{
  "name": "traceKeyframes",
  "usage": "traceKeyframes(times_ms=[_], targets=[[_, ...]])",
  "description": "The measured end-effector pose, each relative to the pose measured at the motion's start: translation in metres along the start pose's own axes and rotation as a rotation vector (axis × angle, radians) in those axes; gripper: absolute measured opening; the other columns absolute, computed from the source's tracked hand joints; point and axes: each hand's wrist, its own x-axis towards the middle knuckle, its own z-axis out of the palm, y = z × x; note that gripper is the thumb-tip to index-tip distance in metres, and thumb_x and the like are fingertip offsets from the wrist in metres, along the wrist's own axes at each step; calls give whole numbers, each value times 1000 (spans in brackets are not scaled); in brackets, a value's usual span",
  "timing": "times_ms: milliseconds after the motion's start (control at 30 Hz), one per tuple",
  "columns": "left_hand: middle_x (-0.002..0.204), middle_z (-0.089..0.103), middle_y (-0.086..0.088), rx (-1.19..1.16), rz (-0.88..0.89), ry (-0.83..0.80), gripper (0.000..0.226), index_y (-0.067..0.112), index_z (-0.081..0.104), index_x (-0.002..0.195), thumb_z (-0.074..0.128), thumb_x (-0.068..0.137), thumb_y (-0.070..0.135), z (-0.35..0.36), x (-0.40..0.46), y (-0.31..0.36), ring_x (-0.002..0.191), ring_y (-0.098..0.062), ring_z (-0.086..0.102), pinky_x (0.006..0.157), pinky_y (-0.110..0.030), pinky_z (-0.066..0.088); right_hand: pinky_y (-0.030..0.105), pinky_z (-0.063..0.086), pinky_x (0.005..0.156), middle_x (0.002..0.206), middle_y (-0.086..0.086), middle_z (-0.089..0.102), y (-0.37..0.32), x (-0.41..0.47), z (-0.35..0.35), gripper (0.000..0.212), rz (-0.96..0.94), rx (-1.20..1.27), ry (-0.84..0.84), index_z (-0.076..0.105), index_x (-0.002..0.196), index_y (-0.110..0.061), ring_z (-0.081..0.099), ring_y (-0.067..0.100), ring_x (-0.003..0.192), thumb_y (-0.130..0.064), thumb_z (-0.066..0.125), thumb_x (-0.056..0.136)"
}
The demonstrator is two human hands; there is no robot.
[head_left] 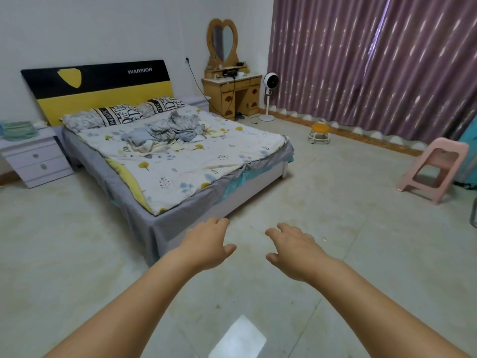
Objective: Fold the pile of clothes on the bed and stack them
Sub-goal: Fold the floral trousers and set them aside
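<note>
Left hand (206, 244), right hand (293, 250) relaxed, holding nothing, over floor near bed (165, 223) corner; clothes pile (165, 131) well apart.

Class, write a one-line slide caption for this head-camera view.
Both hands, left hand and right hand, reach forward empty toward the bed, where the pile of clothes lies unfolded.

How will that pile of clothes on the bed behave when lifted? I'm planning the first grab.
The pile of clothes lies crumpled and tangled, so it is probably floppy, and one garment may drag others along. The pieces look thin, likely light. On the soft quilt it should not slide or roll. Both hands are empty and not yet at the bed.
</note>
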Motion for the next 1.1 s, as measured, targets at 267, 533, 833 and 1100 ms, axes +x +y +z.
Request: traceKeyframes(times_ms=[267, 533, 833, 1100], targets=[[144, 37, -2, -40, 7, -6, 62, 23, 28, 143, 49, 90, 49, -6, 90, 4, 126, -22, 42, 99, -34, 40, 42, 31, 103, 138, 7, 35, 43, 81, -24, 48, -17, -8, -7, 32, 138, -19, 33, 27, 128, -37, 44, 95], [143, 39, -2, -40, -34, 1, 59, 22, 32, 141, 49, 90, 47, -14, 207, 54, 126, -23, 42, 100, -35, 39, 42, 28, 104, 141, 8, 33, 131, 174, -56, 50, -73, -41, -1, 29, 141, -20, 30, 27, 130, -35, 44, 96], [144, 39, -2, -63, -94, -9, 59, 23, 32, 141, 49, 90, 48, -23, 313, 83, 127, -23, 42, 101, -37, 39, 42, 26, 106, 144, 9, 31, 201, 266, -82, 46, -127, -67, -63, 34, 139, -20, 29, 27, 133, -35, 43, 96], [137, 45, -6, -36, -121, 10, 56, 20, 37, 136, 52, 89, 45, -44, 410, 64, 120, -27, 47, 93, -34, 39, 43, 27, 105, 143, 9, 33, 220, 364, -107, 43, -172, -84, -57, 40, 136, -20, 28, 27, 133, -35, 44, 96]])
